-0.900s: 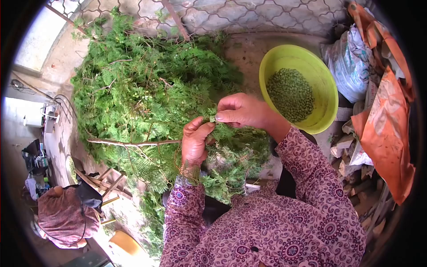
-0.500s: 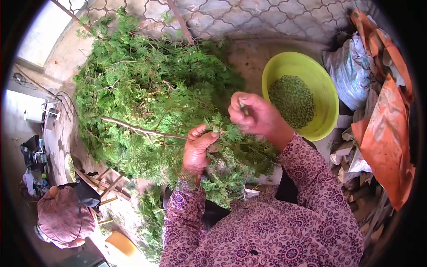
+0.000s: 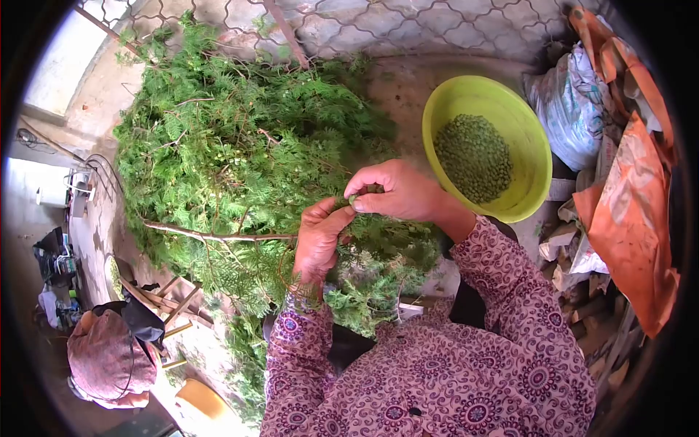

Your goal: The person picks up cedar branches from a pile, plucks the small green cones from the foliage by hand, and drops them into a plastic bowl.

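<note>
My left hand (image 3: 318,237) is closed around a leafy green branch (image 3: 218,237), whose bare brown stem points left across a big heap of green foliage (image 3: 240,138). Against its fingertips, my right hand (image 3: 389,191) pinches a small green fruit (image 3: 354,199) at the sprig. To the right of my hands stands a yellow-green basin (image 3: 535,167) with many small green fruits (image 3: 475,156) in it.
A wire mesh (image 3: 408,25) runs along the far wall. Right of the basin are a whitish sack (image 3: 571,109), an orange sheet (image 3: 633,226) and pieces of wood (image 3: 593,320). At lower left are a wooden chair frame (image 3: 178,298), pinkish cloth (image 3: 109,353) and a yellow container (image 3: 200,399).
My right hand has moved left and down to meet my left hand at the sprig. The branch's bare stem has shifted left and slightly down.
</note>
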A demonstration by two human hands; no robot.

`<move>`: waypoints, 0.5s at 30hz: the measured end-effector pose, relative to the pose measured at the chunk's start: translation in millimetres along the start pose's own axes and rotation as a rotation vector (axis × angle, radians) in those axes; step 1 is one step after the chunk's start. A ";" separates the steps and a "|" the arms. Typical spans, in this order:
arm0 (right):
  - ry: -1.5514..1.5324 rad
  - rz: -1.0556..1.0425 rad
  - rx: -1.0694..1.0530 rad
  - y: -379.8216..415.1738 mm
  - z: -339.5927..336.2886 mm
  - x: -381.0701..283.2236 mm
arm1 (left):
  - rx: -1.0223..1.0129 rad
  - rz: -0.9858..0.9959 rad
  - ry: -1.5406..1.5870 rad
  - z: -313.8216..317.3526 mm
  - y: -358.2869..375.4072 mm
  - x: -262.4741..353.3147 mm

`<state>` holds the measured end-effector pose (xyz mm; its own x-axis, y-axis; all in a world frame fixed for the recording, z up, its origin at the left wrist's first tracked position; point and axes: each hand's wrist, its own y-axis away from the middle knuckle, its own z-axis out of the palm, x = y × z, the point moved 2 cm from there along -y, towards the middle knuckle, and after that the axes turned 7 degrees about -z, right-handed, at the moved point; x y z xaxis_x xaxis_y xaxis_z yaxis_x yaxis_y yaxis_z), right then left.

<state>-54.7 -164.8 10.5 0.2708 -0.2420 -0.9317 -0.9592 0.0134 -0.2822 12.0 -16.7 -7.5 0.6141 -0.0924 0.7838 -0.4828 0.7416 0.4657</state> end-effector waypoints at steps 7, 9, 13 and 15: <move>-0.743 0.413 0.103 4.2 -7.8 -4.3 | -0.075 0.103 -0.035 -6.5 -0.4 -2.7; -0.504 0.278 0.290 4.2 -27.6 -3.7 | 0.041 0.069 0.035 -6.8 -0.1 2.8; -0.201 0.138 0.675 29.5 -101.1 0.4 | 0.223 0.060 0.170 -14.1 -3.8 10.9; 0.418 0.163 0.720 52.2 -139.2 23.0 | 0.258 0.098 0.273 -14.3 -2.8 14.1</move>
<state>-109.8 -304.7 6.2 -0.0544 -0.5208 -0.8520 -0.6599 0.6591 -0.3608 31.0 -10.6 -3.6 0.6838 0.1767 0.7080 -0.6676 0.5431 0.5093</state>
